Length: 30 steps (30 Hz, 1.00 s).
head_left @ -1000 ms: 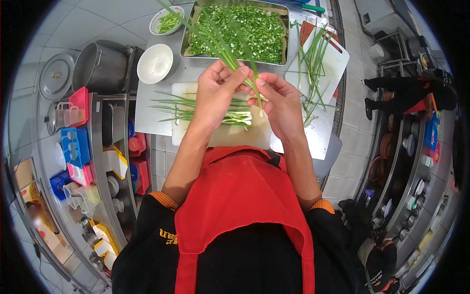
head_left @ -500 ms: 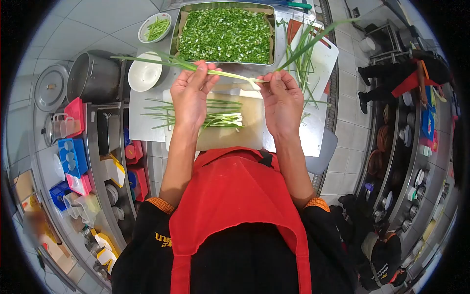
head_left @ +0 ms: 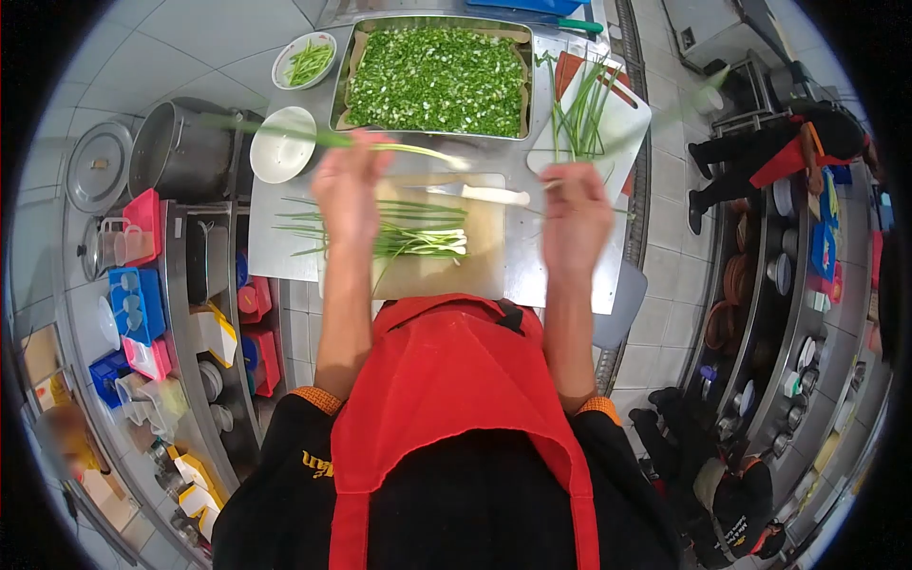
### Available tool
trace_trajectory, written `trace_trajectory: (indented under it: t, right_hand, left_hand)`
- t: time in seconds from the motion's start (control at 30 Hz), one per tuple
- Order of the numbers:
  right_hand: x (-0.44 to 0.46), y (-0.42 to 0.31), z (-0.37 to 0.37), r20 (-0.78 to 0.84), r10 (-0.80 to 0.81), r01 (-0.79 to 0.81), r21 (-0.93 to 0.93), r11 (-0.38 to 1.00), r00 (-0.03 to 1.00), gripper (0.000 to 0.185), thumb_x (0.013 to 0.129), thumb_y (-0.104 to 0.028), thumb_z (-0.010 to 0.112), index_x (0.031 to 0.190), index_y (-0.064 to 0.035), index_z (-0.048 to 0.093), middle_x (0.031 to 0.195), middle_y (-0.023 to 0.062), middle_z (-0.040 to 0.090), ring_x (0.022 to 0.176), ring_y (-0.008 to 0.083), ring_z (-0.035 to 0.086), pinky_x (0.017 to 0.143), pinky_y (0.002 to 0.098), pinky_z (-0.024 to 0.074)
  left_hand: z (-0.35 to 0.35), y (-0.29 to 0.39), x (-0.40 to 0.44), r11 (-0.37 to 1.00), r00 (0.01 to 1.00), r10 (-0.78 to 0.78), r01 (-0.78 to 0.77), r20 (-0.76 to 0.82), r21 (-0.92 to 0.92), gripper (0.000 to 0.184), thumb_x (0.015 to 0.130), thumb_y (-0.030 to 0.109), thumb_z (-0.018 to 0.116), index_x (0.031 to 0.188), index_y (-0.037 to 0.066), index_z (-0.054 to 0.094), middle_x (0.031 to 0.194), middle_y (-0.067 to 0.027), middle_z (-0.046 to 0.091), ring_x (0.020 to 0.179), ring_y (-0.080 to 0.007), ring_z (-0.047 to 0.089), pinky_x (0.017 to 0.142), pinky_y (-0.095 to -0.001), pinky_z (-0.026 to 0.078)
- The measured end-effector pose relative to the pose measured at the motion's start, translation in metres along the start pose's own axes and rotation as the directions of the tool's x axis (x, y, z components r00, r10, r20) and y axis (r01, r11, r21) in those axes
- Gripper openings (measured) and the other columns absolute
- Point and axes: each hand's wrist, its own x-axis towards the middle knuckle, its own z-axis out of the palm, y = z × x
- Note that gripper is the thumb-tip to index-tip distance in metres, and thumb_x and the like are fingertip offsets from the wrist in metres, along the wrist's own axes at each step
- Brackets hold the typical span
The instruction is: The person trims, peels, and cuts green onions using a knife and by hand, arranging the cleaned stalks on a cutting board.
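Observation:
My left hand, blurred, is closed on a spring onion whose white end points right above the cutting board. Apart from it, my right hand is pinched on a blurred green leaf that trails up to the right. Beneath them, a bunch of spring onions lies on the board, white ends to the right. A knife with a white handle rests across the board's upper part. Beyond the hands stands a metal tray full of chopped green onion.
A white bowl and a bowl of green pieces stand at the left. More green leaves lie on a white board at the right. Two people, one at the upper right, one at the lower right, are beyond the table.
My hands have moved apart, and the leaf in my right hand has come away from the spring onion in my left. The knife handle now shows more fully.

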Motion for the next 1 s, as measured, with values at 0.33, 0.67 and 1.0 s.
trace_trajectory:
  t: [0.33,0.67,1.0]
  right_hand:
    - [0.005,-0.04,-0.009,0.191,0.295,-0.267,-0.16,0.95,0.936,0.012,0.09,-0.003,0.06,0.1,0.0039,0.061,0.083,0.0126,0.065,0.076,0.0202,0.063,0.073,0.0317,0.0509]
    - [-0.008,-0.011,0.031,0.244,0.398,-0.199,-0.576,0.793,0.884,0.011,0.088,-0.005,0.064,0.095,0.0039,0.063,0.081,0.0096,0.067,0.067,0.0134,0.061,0.066,0.0256,0.0491]
    - [-0.009,-0.005,-0.04,0.343,-0.077,0.338,-0.938,-0.071,0.936,0.018,0.082,0.003,0.058,0.098,0.003,0.066,0.098,0.0211,0.063,0.096,0.0356,0.056,0.085,0.0423,0.0443]
  left_hand:
    - [0.004,0.04,0.016,0.977,0.955,-0.093,0.141,0.281,-0.158,0.023,0.094,0.015,0.056,0.112,0.001,0.054,0.076,0.0011,0.049,0.06,-0.0089,0.043,0.055,-0.0214,0.038]
    - [0.082,0.005,-0.027,0.927,0.839,-0.294,0.133,0.458,0.35,0.021,0.09,0.022,0.066,0.093,0.001,0.068,0.064,0.0074,0.047,0.049,-0.0026,0.03,0.048,-0.0195,0.023]
    - [0.063,0.011,-0.006,0.906,0.886,-0.359,0.406,0.294,-0.117,0.015,0.094,0.02,0.061,0.096,0.005,0.06,0.07,0.0037,0.05,0.053,-0.0037,0.032,0.047,-0.0202,0.026]
